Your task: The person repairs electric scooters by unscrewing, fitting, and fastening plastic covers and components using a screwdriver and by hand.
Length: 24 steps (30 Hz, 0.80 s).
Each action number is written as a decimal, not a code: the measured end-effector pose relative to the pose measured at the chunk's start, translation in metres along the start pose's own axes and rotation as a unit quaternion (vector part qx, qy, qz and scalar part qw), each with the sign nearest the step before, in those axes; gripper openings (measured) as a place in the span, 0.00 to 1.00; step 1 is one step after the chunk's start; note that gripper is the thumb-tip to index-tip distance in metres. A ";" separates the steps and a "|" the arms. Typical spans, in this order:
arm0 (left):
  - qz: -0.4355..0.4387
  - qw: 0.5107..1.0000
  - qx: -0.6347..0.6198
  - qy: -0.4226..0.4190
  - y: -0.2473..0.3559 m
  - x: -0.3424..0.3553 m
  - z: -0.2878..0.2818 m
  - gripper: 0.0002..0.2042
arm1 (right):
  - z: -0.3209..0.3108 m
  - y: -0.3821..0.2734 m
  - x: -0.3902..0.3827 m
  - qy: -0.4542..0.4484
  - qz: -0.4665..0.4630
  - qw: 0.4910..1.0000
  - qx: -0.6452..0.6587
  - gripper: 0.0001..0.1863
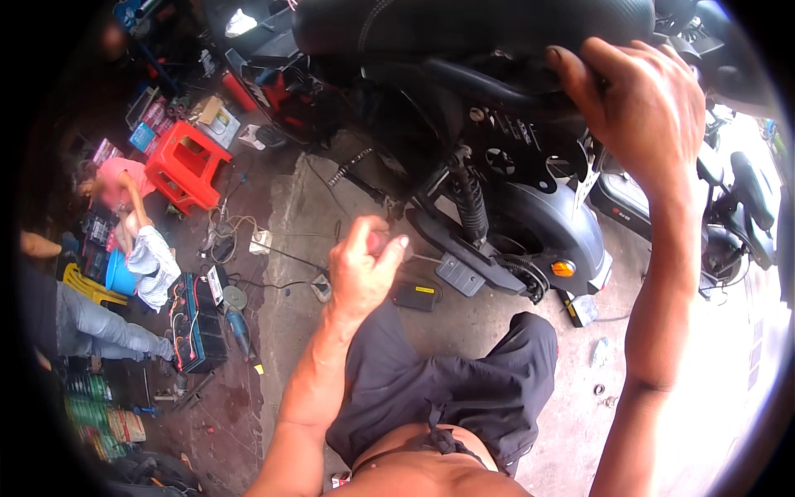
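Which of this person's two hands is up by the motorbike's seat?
The right hand, at the edge of the black seat. The left hand is lower in the picture, just above the dark trousers.

The scooter (551,219) stands before you. On the floor (236,414) to your left, the stool (171,170) is far and the battery (199,331) nearer, with the grinder (239,331) just right of it.

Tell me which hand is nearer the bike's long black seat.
Right: the right hand is at the edge of the black seat, near its right end; the left hand is lower in view, apart from it.
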<state>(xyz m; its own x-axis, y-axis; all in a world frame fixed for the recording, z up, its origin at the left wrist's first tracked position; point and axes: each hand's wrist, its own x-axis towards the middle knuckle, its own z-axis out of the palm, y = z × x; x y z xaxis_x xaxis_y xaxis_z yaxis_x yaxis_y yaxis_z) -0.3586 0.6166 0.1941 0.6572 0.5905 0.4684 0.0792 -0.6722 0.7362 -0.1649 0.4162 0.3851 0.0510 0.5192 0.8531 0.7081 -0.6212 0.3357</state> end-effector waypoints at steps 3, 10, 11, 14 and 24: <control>0.001 1.000 -0.008 0.006 -0.009 -0.006 0.000 0.12 | 0.003 0.001 -0.005 -0.015 -0.005 0.999 -0.030 0.22; 0.012 1.000 -0.015 -0.021 -0.007 -0.014 0.008 0.09 | -0.003 -0.004 0.000 0.056 -0.002 0.998 0.037 0.18; 0.007 1.000 -0.028 -0.003 -0.008 -0.014 0.011 0.11 | -0.005 -0.005 0.000 0.060 -0.006 0.998 0.031 0.19; 0.044 0.999 -0.027 0.010 -0.012 -0.010 0.016 0.12 | -0.005 -0.003 0.000 0.046 -0.012 0.998 0.046 0.19; 0.029 1.000 -0.010 -0.006 -0.005 -0.007 0.021 0.13 | 0.006 0.000 -0.004 0.064 -0.006 0.996 0.062 0.18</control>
<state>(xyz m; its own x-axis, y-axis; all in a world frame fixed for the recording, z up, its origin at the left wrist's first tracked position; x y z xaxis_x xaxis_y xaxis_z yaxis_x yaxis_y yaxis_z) -0.3477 0.6065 0.1766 0.6688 0.5455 0.5051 0.0251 -0.6956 0.7180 -0.1612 0.4176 0.3799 -0.0421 0.4415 0.8963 0.7899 -0.5345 0.3004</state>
